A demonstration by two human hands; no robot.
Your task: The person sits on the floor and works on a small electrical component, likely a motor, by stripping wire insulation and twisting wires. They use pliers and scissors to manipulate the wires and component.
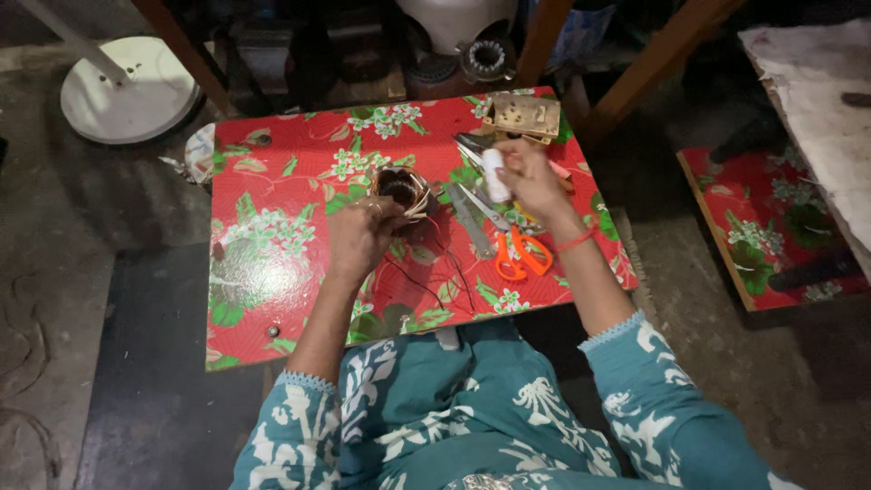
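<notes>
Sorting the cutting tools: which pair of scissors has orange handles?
The scissors nearest the person's body, below the right hand; the other pair by the spool looks all-metal.

You've got a teal top w/ a bold white leaf-and-flower print, same pattern across the lap. Sleeves end approx. at the elbows, each cuff edged w/ a thin pale scalloped trim. Forearms bare below that. Your right hand (531, 177) has a thin red-orange band at the wrist. Your left hand (361, 234) shows a ring on one finger; details too small to tell.
</notes>
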